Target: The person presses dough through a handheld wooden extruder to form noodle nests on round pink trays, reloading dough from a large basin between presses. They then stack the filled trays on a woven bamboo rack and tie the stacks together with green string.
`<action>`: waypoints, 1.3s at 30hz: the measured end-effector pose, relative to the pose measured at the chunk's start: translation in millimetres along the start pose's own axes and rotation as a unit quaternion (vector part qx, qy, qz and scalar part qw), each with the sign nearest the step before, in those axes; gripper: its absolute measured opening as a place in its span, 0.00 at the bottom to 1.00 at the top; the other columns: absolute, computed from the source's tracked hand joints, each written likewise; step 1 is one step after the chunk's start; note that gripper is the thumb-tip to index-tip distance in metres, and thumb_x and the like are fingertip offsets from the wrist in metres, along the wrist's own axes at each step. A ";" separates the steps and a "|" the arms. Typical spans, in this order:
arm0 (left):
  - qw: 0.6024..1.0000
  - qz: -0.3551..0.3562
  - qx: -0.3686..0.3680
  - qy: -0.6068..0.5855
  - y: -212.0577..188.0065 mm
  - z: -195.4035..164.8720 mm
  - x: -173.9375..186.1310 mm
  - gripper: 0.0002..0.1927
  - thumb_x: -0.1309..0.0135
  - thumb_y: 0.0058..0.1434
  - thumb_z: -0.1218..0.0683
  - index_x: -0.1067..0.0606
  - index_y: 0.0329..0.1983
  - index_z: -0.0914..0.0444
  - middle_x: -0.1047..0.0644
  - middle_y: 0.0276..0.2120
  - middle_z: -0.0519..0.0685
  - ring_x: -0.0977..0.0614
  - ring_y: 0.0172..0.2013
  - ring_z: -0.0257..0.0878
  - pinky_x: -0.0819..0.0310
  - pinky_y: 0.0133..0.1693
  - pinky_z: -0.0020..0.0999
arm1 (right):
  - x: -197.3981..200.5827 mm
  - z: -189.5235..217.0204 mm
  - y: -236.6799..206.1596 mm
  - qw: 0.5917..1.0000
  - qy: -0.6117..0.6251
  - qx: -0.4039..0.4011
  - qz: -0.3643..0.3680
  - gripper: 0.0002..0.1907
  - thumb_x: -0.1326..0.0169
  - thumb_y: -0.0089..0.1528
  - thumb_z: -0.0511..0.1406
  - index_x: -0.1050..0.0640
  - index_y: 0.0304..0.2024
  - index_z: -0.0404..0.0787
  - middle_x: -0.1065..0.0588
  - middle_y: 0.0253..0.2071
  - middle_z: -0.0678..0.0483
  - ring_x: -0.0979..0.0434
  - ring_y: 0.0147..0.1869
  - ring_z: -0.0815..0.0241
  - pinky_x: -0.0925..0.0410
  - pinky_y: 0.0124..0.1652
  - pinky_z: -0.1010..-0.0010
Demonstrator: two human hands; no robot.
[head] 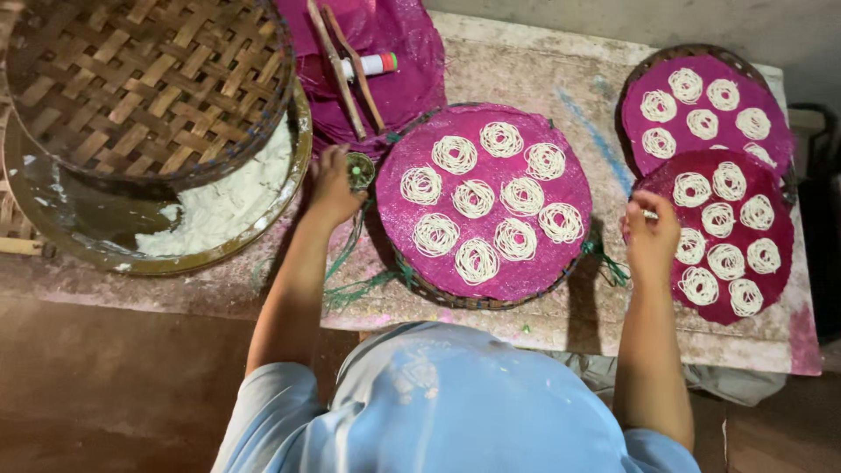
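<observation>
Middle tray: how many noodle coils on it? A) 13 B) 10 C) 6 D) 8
B: the middle tray carries ten white noodle coils on its pink cloth, three in the top arc, four across the middle and three along the bottom, between the left hand and right hand.
</observation>
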State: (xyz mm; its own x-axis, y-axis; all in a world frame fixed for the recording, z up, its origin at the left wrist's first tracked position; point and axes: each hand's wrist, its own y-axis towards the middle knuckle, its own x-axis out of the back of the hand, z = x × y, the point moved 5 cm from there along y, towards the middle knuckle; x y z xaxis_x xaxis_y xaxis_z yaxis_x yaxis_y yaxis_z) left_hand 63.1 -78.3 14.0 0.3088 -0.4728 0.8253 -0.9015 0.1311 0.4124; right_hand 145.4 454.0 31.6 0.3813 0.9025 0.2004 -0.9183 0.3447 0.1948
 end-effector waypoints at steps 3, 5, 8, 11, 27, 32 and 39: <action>0.992 0.059 0.092 -0.065 0.7 4.8 -9.6 0.44 0.30 0.49 0.55 0.37 0.67 0.64 0.29 0.57 0.63 0.28 0.58 0.61 0.32 0.58 0.50 | 9.0 -4.3 -16.8 1.000 0.014 -0.012 -0.016 0.09 0.45 0.71 0.28 0.25 0.54 0.34 0.26 0.41 0.57 0.28 0.36 0.70 0.34 0.36 0.80; 0.984 0.081 0.144 -0.067 -0.3 9.8 -14.7 0.43 0.28 0.46 0.54 0.37 0.64 0.63 0.28 0.55 0.62 0.26 0.56 0.60 0.31 0.56 0.50 | 13.1 -6.1 -24.8 0.999 0.015 -0.017 -0.026 0.09 0.45 0.71 0.28 0.24 0.54 0.34 0.25 0.42 0.57 0.27 0.37 0.70 0.33 0.37 0.80; 0.967 0.058 0.209 -0.134 -2.1 21.6 -15.4 0.42 0.30 0.48 0.56 0.37 0.65 0.62 0.26 0.52 0.60 0.22 0.53 0.55 0.27 0.54 0.46 | 15.8 -5.5 -32.1 0.999 0.017 -0.026 -0.024 0.09 0.45 0.71 0.29 0.24 0.55 0.35 0.25 0.42 0.56 0.27 0.38 0.69 0.33 0.38 0.79; 0.913 -0.004 0.208 -0.351 -1.3 27.3 -12.3 0.38 0.35 0.53 0.59 0.38 0.66 0.63 0.24 0.52 0.56 0.20 0.51 0.46 0.24 0.53 0.37 | 2.7 3.8 -34.4 1.000 0.017 -0.024 -0.006 0.10 0.45 0.71 0.31 0.24 0.55 0.35 0.24 0.44 0.55 0.25 0.41 0.68 0.30 0.40 0.78; 0.663 0.136 0.140 -0.723 -42.4 -109.6 38.9 0.35 0.43 0.64 0.61 0.39 0.74 0.66 0.28 0.60 0.53 0.25 0.61 0.40 0.30 0.65 0.36 | -208.2 81.0 -88.0 0.918 0.079 -0.093 0.378 0.19 0.46 0.65 0.26 0.25 0.59 0.36 0.29 0.43 0.58 0.28 0.47 0.70 0.32 0.48 0.74; 0.766 0.106 0.119 -0.623 -28.7 -79.3 23.0 0.34 0.39 0.62 0.59 0.38 0.70 0.66 0.29 0.62 0.54 0.27 0.64 0.42 0.33 0.66 0.37 | -210.6 79.4 -115.2 0.904 -0.161 0.056 0.393 0.16 0.44 0.61 0.26 0.21 0.52 0.34 0.24 0.42 0.47 0.21 0.46 0.54 0.29 0.48 0.64; 0.960 -0.036 0.014 -0.277 58.5 -56.5 -6.5 0.37 0.27 0.51 0.57 0.31 0.63 0.64 0.29 0.52 0.58 0.25 0.55 0.54 0.29 0.59 0.42 | -204.1 112.9 -126.6 0.912 -0.237 0.128 0.310 0.19 0.37 0.60 0.35 0.21 0.53 0.36 0.25 0.43 0.43 0.22 0.44 0.42 0.30 0.43 0.57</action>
State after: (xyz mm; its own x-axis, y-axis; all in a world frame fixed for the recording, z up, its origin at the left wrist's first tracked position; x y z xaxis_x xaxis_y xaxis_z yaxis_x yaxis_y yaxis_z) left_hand 25.5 -18.3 54.6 0.1696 -0.8714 0.4603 -0.8943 0.0602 0.4435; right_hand 195.9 197.0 74.4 -0.1433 0.6695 0.7289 -0.9412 -0.3198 0.1086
